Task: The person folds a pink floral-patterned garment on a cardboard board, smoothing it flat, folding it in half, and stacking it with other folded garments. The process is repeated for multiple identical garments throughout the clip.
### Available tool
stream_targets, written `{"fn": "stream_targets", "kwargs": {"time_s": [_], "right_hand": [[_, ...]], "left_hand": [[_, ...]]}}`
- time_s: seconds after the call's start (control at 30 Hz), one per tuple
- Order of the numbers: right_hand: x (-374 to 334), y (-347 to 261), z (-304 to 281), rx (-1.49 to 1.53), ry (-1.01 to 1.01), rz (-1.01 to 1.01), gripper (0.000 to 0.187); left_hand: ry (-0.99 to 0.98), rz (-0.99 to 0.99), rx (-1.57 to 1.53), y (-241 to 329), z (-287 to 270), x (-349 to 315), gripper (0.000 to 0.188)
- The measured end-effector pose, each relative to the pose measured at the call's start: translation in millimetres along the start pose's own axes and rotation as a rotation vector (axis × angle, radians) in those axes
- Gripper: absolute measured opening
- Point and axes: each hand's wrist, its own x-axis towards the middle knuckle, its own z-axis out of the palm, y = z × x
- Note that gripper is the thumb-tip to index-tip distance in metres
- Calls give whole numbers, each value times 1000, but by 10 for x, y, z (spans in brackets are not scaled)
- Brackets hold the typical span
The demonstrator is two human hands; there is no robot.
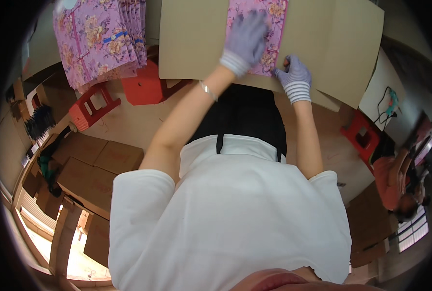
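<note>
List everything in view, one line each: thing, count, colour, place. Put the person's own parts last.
folded garment: one, pink floral, on the cardboard sheet, under both hands
cardboard sheet: one, brown, top centre to right
garment stack: one pile, count of pieces unclear, pink floral with blue bands, top left
plastic stools: three, red; upright below the stack, tipped at left, one at right
cardboard boxes: several, brown, on the floor at left
other person: one, orange top, right edge
left hand: striped-cuff lilac glove, flat on the garment
right hand: same glove, at the garment's lower edge
bracelet: one, silver, left wrist
shirt: one, white, bottom centre
</note>
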Motion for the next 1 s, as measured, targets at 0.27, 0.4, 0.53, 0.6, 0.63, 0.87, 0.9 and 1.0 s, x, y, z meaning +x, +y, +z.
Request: {"fn": "stream_targets", "kwargs": {"time_s": [0.27, 0.4, 0.53, 0.6, 0.63, 0.87, 0.9, 1.0], "right_hand": [[21, 1429, -672, 229, 803, -77, 35], [144, 2106, -1500, 562, 584, 316, 46], [314, 1788, -1993, 1144, 374, 257, 51], [369, 1475, -1954, 1202, 327, 153, 53], [434, 1314, -1843, 1175, 326, 84, 54], [1083, 373, -392, 43, 741, -306, 64], [1124, 321, -273, -108, 771, -235, 66], [1139, 236, -154, -239, 821, -177, 65]], "left_hand": [[-210, 23, 346, -481, 202, 340, 60], [-201, 21, 275, -445, 221, 363, 59], [-186, -3, 254, -427, 177, 375, 58], [-204, -4, 314, -428, 179, 340, 58], [-203, -11, 295, -414, 160, 333, 58], [-223, -49, 260, -366, 118, 429, 58], [-222, -50, 256, -348, 115, 424, 58], [-238, -70, 244, -340, 98, 427, 57]]}}
